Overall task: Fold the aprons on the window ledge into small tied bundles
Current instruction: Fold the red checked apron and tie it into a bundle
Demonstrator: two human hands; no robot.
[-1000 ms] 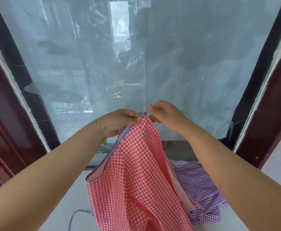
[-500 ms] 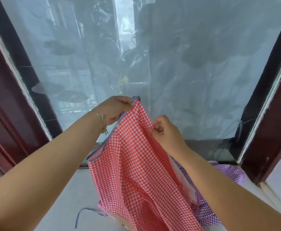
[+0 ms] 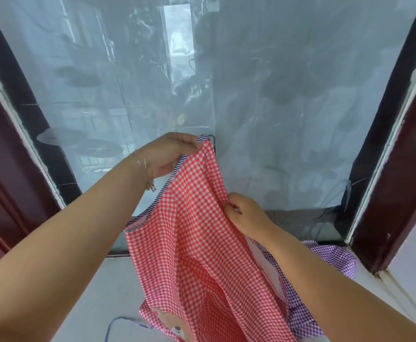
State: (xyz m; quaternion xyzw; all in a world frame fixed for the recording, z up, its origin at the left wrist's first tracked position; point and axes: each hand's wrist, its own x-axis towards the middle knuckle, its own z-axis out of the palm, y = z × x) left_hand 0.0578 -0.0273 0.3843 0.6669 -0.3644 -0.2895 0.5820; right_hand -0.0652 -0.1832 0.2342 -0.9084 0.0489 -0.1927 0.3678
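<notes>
A red-and-white checked apron [image 3: 197, 243] with blue striped trim hangs in front of me over the white window ledge [image 3: 98, 292]. My left hand [image 3: 170, 154] pinches its top corner and holds it up before the glass. My right hand [image 3: 246, 213] grips the apron's right edge, lower down and well apart from the left hand. The apron's bottom, with a small bear patch [image 3: 175, 327], touches the ledge. A blue striped tie [image 3: 118, 324] trails on the ledge. A purple checked apron [image 3: 325, 262] lies crumpled on the ledge behind my right forearm, partly hidden.
A large window pane [image 3: 251, 95] covered with cloudy film fills the view ahead. Dark red frame posts stand at the left [image 3: 7, 174] and right [image 3: 399, 188]. A black sill strip [image 3: 300, 223] runs along the foot of the glass.
My right hand has let go near the top corner and slid down along the apron's right edge. My left hand keeps the top corner raised. The view has tilted down slightly.
</notes>
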